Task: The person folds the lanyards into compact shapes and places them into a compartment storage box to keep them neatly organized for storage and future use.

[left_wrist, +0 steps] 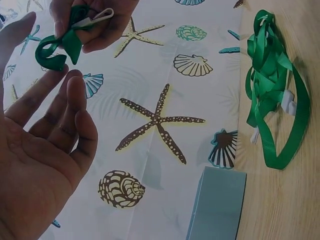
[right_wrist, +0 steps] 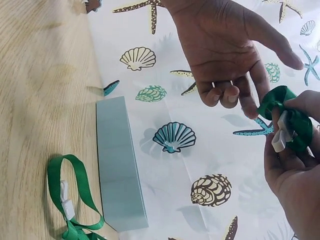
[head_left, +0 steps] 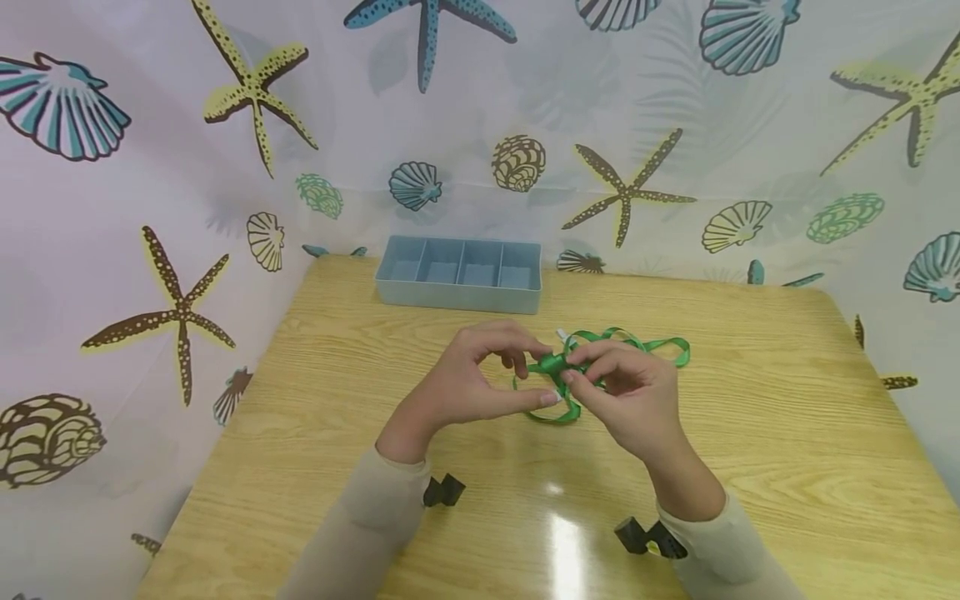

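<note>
A looped piece of green ribbon (head_left: pixel 553 364) is held up between both hands above the table. My right hand (head_left: pixel 633 392) pinches it between thumb and fingers. A narrow white strip (right_wrist: pixel 282 132) sticks out beside the ribbon in that grip. My left hand (head_left: pixel 468 379) faces it with fingers extended. In the left wrist view, a left fingertip (left_wrist: pixel 61 72) is right at the lower edge of the ribbon loop, while the left thumb stands apart from it. Beneath the hands, a loose tangle of green ribbon (left_wrist: pixel 272 85) with white bits (left_wrist: pixel 288 102) lies on the table.
A blue-grey tray (head_left: pixel 459 296) with several compartments stands at the back of the wood-grain table (head_left: pixel 750 433). Behind it hangs a white cloth (head_left: pixel 480 108) printed with shells and starfish. Both wrists carry small black mounts (head_left: pixel 651 540).
</note>
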`<action>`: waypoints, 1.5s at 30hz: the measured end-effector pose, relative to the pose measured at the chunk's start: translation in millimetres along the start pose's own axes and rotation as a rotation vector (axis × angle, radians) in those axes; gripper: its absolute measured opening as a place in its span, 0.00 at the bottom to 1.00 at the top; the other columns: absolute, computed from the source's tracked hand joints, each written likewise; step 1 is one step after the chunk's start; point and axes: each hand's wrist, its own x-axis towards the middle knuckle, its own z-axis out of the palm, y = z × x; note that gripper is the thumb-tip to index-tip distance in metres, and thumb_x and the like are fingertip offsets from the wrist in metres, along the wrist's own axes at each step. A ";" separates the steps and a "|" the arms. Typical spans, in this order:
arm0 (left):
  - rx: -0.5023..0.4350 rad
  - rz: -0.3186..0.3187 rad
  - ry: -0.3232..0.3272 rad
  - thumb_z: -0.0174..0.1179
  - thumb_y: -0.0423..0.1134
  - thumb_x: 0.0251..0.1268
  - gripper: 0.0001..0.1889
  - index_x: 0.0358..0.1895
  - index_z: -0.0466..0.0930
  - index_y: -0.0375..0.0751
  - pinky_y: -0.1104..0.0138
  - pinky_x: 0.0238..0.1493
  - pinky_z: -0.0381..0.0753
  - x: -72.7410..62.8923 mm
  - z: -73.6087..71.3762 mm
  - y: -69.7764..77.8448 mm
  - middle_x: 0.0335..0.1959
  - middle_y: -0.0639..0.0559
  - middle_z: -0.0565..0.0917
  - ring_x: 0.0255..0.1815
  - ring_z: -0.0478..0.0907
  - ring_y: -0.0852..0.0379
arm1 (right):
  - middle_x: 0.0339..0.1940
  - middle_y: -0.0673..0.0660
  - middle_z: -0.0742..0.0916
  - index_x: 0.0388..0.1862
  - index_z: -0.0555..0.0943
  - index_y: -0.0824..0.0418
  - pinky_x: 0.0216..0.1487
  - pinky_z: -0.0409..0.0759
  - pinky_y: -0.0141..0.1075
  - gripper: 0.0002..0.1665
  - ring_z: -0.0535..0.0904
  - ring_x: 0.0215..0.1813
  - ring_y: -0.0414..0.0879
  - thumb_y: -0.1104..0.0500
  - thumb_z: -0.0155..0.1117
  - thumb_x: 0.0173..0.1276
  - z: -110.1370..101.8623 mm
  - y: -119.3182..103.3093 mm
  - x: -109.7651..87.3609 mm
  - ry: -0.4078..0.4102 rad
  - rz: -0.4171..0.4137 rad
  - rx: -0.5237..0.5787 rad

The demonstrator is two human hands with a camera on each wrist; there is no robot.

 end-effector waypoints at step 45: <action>0.468 -0.471 0.427 0.68 0.71 0.64 0.49 0.78 0.68 0.40 0.43 0.77 0.70 18.5 -111.9 -146.6 0.76 0.39 0.72 0.78 0.68 0.39 | 0.41 0.55 0.92 0.24 0.83 0.73 0.44 0.88 0.30 0.13 0.89 0.44 0.45 0.87 0.67 0.56 -14.4 -6.2 -6.2 0.024 0.019 -0.015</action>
